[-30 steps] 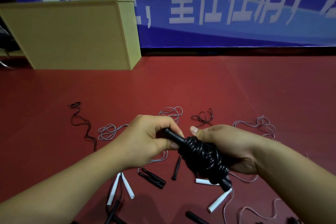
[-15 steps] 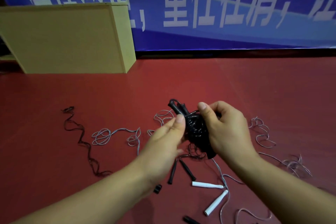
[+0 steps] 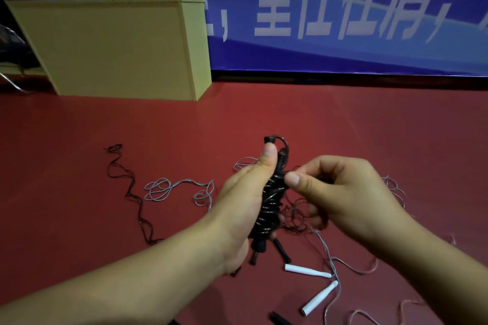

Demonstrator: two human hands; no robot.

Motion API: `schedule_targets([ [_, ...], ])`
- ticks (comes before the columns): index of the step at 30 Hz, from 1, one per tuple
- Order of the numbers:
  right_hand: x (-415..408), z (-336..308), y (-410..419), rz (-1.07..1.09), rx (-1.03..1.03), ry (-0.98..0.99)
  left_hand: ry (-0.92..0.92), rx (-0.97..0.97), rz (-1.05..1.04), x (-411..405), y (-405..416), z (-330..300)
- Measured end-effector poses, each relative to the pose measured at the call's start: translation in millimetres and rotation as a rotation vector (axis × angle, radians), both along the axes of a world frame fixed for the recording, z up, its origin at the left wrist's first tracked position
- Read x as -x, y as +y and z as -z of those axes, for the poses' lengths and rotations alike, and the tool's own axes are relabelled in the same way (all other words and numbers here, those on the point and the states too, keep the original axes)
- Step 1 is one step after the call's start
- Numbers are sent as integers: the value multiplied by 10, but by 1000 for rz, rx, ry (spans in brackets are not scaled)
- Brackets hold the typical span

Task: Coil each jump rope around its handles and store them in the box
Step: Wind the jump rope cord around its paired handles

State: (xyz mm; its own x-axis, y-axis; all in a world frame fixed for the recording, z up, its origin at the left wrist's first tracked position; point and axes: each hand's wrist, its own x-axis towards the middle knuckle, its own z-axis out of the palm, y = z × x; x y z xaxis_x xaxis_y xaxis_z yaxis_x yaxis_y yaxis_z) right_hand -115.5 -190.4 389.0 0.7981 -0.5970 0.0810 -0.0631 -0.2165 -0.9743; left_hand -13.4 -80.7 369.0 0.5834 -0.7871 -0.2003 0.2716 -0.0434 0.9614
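- Your left hand (image 3: 244, 196) grips the coiled black jump rope (image 3: 272, 203) upright, thumb pressed along the handle near its top end.
- Your right hand (image 3: 340, 192) touches the bundle's right side, thumb and forefinger pinching a strand of the coil.
- Bundle is held above the red floor (image 3: 369, 124), well in front of the yellow box (image 3: 113, 47).
- Wide bare floor between bundle and box's front edge.
- Loose grey rope (image 3: 169, 188) left of bundle; dark thin rope (image 3: 132, 192) further left.
- White handles (image 3: 307, 270) on the floor below-right of bundle.
- Blue banner (image 3: 343, 13) behind the box.
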Motion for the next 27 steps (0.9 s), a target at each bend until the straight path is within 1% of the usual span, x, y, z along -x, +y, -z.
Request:
schedule_targets([
  [2,41,-22,-71,-43,-67,61,-4,26,44,11,5,-10],
  [4,57,-38,-116,-136,-246,92,9,56,111,17,24,-39],
  [7,84,-35,-177,-265,-513,83,50,93,212,-10,51,-56],
  [9,117,-30,-220,-354,-597,59,99,111,273,-22,77,-66],
  [11,133,-26,-247,-377,-611,25,138,106,308,-29,104,-76],
  [13,125,-9,-263,-295,-541,0,170,78,297,-32,111,-79],
  [14,114,-2,-266,-231,-443,-16,186,58,279,-33,112,-81],
  [16,97,-3,-261,-112,-185,-41,223,35,251,-42,111,-79],
  [18,92,-9,-258,-41,-14,-63,267,26,250,-57,117,-83],
  [21,95,-14,-245,5,98,-92,298,-3,262,-85,133,-87],
  [24,102,16,-245,25,345,-82,307,-24,253,-104,131,-82],
  [25,108,21,-248,15,399,-90,315,-31,258,-106,128,-86],
  [27,130,18,-246,-24,441,-107,340,-37,270,-106,125,-104],
])
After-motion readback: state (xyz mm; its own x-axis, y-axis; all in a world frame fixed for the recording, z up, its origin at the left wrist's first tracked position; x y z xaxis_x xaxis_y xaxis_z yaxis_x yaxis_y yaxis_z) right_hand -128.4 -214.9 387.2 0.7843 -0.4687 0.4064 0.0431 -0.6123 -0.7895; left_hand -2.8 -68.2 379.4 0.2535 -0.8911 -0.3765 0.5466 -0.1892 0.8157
